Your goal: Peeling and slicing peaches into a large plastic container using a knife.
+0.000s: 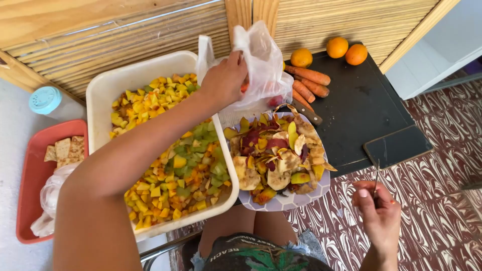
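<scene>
Fruit (173,150) lies diced in the tub (108,85) and peels (276,155) are piled, yet I see my left hand (224,80) clutching a plastic bag (261,65), right hand (377,213) pinching a knife (376,178), carrots (309,83) beyond uncut.

Bare arms, frayed denim shorts (251,251)

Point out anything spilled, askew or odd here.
The plate of peelings hangs past the table's front edge over the person's knees, wedged against the white tub. Peels are heaped up to its rim. Nothing looks spilled.
</scene>
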